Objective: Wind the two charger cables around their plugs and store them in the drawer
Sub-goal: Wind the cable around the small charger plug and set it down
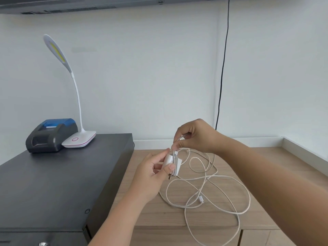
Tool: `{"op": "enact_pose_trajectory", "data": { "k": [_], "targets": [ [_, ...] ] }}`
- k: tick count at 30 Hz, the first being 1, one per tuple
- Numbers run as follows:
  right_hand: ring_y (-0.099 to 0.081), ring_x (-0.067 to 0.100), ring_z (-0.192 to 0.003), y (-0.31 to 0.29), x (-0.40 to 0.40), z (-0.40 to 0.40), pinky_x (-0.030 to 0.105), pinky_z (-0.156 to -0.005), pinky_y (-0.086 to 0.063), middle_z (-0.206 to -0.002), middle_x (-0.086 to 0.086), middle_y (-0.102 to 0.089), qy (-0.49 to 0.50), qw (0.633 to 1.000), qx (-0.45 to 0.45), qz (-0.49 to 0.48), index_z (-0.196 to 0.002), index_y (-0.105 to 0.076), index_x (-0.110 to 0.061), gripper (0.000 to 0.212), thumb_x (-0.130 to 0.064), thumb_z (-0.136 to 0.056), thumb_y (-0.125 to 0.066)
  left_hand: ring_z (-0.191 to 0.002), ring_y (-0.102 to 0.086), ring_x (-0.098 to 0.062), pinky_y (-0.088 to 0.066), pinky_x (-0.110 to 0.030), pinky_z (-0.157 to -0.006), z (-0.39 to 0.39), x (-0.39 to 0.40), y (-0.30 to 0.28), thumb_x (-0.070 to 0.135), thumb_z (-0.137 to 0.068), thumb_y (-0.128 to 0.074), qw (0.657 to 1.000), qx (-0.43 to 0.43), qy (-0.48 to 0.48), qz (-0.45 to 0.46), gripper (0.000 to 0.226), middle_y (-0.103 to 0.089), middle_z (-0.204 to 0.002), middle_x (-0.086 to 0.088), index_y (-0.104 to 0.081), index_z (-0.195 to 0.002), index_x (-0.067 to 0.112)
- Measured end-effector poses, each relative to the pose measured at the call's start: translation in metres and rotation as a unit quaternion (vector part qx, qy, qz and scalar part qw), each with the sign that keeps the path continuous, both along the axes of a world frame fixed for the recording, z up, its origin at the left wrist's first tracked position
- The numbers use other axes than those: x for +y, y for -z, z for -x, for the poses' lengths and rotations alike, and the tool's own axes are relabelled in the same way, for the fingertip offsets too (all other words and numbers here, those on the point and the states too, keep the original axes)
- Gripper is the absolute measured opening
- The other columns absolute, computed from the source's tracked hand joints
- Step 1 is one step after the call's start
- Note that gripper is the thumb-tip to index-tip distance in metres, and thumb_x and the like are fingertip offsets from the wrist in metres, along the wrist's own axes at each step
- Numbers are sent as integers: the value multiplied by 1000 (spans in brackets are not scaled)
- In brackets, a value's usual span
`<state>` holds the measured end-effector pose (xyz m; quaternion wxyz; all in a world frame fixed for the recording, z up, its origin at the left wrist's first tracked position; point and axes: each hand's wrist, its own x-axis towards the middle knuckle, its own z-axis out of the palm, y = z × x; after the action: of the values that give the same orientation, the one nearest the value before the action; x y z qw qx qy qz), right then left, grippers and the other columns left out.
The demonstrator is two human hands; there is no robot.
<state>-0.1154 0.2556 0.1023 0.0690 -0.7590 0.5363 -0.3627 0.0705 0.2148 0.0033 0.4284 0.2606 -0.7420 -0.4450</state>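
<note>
Black and flat-topped, the drawer cabinet (58, 183) fills the left side, carrying a dark receipt printer (51, 135) with a blue lid and, just beside it, a white gooseneck desk lamp (78, 137) whose base touches the printer's right edge. To the right lies the pale wooden counter (266, 215). Above it the left hand (152, 172) grips a white charger plug (171, 163) between thumb and curled fingers, with a few turns of cable already wrapped around the plug's body. The right hand (193, 137), a little higher and close by, pinches the white cable (209, 190) between thumb and fingertips just above the plug. The rest of the cable sprawls in loose, overlapping loops on the counter below and to the right (whether one cord or two lie tangled there cannot be told). A black cord (223, 68) runs down the wall behind.
</note>
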Motion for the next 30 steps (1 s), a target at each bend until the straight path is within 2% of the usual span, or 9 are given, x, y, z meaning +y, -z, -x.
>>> {"op": "enact_pose_trajectory", "data": {
  "k": [2,7,9,12,16,19,23,28,30],
  "targets": [
    [-35,22,-54,4,0,4,29,-56,-29,-64,27,-59,-22,998,-50,-19,-74,-75,-23,17,-37,-68,-83,-83,-67,-8,-51,-20,-73,-3,8,-5,20,-85,-72,999,24,25,-23,45,-66,-109,-11,-62,-127,27],
    [-47,24,-74,29,-2,9,38,-70,-37,-81,47,-54,-52,977,-202,-47,-80,-77,-19,33,-50,-69,-80,-78,-67,-6,-54,-21,-70,-8,28,-8,12,-69,-77,978,168,50,-115,49,-76,-91,5,-66,-116,20],
    [-57,19,-73,37,7,7,31,-75,-44,-79,37,-64,-62,962,-264,-44,-83,-76,-9,27,-35,-75,-78,-81,-67,-9,-53,-21,-66,-7,34,-8,11,-70,-83,971,190,76,-122,49,-76,-95,0,-67,-116,15],
    [-65,3,-64,50,20,-2,13,-64,-48,-69,0,-74,-79,940,-328,-44,-85,-71,3,14,-10,-82,-67,-88,-68,-14,-52,-21,-68,-3,42,-6,20,-64,-80,964,209,114,-121,55,-74,-104,-9,-68,-117,11],
    [-55,-3,-46,71,31,-13,7,-51,-41,-51,-10,-65,-53,919,-390,-35,-75,-66,-4,17,3,-88,-59,-95,-68,-19,-54,-27,-75,-2,45,-4,21,-64,-79,964,213,111,-116,54,-72,-112,-11,-69,-116,13],
    [-55,9,-61,91,37,-20,23,-63,-43,-64,-2,-66,-29,928,-370,-1,-73,-73,-20,18,-21,-89,-65,-92,-68,-17,-54,-25,-72,-1,46,-4,11,-68,-79,961,234,76,-124,45,-74,-108,-10,-71,-112,16],
    [-68,23,-80,120,47,-32,39,-75,-51,-85,11,-74,44,959,-278,19,-98,-74,-35,20,-37,-95,-54,-83,-68,-12,-53,-20,-66,5,49,-4,9,-68,-75,949,273,32,-156,45,-77,-94,-3,-68,-112,14],
    [-66,-4,-94,130,61,-42,16,-80,-49,-96,-20,-74,108,962,-251,-1,-99,-68,-48,25,-26,-95,-56,-82,-69,-6,-54,-18,-69,9,43,-11,13,-69,-69,912,348,-1,-219,44,-75,-92,5,-66,-113,14],
    [-67,6,-98,134,68,-45,18,-83,-51,-100,-10,-74,107,967,-232,-19,-102,-67,-49,24,-29,-95,-56,-84,-70,-7,-55,-18,-71,8,35,-14,13,-71,-69,893,379,-20,-241,42,-73,-99,1,-67,-113,13]
  ]
}}
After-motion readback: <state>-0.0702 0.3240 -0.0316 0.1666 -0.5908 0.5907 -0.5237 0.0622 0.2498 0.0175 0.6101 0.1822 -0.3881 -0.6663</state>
